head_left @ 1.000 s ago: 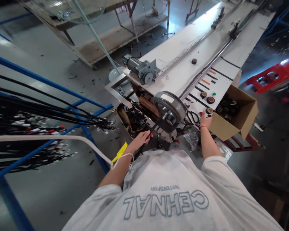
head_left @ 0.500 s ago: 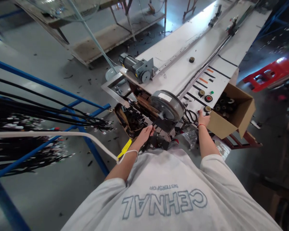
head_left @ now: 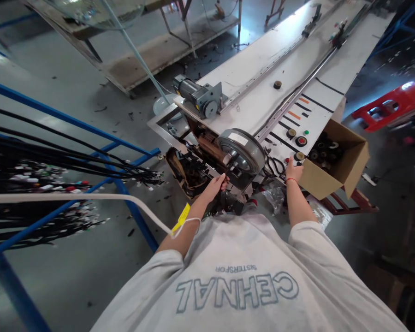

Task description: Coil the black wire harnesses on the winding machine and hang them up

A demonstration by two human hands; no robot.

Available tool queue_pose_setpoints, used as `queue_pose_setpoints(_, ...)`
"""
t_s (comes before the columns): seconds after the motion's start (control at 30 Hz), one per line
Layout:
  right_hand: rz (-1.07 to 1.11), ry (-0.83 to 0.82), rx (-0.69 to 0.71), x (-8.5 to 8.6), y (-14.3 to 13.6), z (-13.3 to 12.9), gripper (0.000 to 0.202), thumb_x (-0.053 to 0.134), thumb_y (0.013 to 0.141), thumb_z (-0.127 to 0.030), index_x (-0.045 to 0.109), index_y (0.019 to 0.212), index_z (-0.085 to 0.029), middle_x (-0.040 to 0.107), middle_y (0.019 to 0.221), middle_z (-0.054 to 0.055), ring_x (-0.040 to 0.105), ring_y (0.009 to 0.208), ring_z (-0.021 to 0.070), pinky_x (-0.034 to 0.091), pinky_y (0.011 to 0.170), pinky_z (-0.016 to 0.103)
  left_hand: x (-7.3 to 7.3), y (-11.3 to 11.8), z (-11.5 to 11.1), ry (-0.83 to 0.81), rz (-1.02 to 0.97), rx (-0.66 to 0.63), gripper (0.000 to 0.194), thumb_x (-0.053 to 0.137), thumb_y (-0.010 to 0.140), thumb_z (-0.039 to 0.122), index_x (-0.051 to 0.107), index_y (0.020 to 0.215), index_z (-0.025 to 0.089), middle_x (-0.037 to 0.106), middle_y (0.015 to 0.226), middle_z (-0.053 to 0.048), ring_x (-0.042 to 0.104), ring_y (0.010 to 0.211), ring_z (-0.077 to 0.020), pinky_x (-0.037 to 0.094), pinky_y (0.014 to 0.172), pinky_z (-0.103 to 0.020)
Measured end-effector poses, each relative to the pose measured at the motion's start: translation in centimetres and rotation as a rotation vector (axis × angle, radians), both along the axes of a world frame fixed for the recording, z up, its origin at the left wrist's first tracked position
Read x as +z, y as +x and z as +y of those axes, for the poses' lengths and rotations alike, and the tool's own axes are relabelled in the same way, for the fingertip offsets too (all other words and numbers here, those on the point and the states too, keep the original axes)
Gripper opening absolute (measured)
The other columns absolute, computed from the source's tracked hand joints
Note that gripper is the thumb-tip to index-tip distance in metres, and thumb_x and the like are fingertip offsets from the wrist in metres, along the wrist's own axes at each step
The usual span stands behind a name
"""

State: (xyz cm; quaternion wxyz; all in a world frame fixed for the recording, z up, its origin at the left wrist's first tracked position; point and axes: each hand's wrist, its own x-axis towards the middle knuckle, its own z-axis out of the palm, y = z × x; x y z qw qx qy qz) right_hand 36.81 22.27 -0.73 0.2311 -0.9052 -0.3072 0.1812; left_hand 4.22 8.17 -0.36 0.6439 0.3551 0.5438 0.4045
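Note:
My left hand [head_left: 220, 184] is closed in a pinch beside the low end of the machine, just under the large grey wheel [head_left: 241, 148]. Whatever its fingers hold is too small to make out. At the front edge of the white worktable [head_left: 263, 108], my right hand [head_left: 295, 171] has a finger stretched up to a small red button [head_left: 287, 160], and nothing shows in its grasp. Close to it lie a roll of tape [head_left: 299, 156] and black-handled scissors [head_left: 275, 166]. A white cord with a yellow tag [head_left: 181, 217] loops round my left wrist.
A cardboard box [head_left: 354, 161] of tape rolls stands right of my right hand. Black and orange strips lie on the tabletop near a motor [head_left: 197, 94]. On the left, a blue rack [head_left: 131, 223] carries bundles of black cables [head_left: 72, 161]. Scraps litter the floor.
My left hand has shifted slightly right and up. The dark piece beneath the wheel no longer covers that spot, and more machine parts show there. My right hand stays by the red button.

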Motion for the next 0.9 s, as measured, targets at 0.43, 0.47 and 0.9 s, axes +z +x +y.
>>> queue_pose_setpoints(0.43,0.019,-0.009,0.015,0.4,0.0,-0.2,0.067,0.058,0.086,-0.064,0.051,0.121,-0.008,0.059,0.122,0.026,0.057,0.117,0.0366,0.044,0.099,0.045,0.0,-2.2,-5.7,0.137,0.555,-0.132,0.048,0.029,0.095,0.054,0.058,0.082,0.019,0.064,0.070,-0.003,0.061,0.072,-0.0190,0.047,0.075,-0.031)
queue_pose_setpoints(0.47,0.017,-0.012,0.015,0.5,0.0,-0.2,0.067,0.058,0.086,-0.064,0.051,0.121,-0.008,0.059,0.122,0.026,0.057,0.118,0.0365,0.044,0.099,0.044,0.4,-1.8,-5.4,0.141,0.570,-0.138,0.047,0.029,0.095,0.053,0.058,0.081,0.019,0.063,0.069,-0.003,0.061,0.071,-0.0186,0.047,0.075,-0.031)
queue_pose_setpoints(0.9,-0.006,-0.009,0.036,-0.1,0.2,0.0,0.067,0.054,0.087,-0.065,0.049,0.121,-0.008,0.058,0.121,0.027,0.057,0.117,0.0367,0.044,0.097,0.044,1.9,-0.1,-0.1,0.228,0.727,-0.022,0.026,0.042,0.095,0.032,0.061,0.104,0.016,0.070,0.087,-0.007,0.066,0.085,-0.0197,0.047,0.084,-0.030)
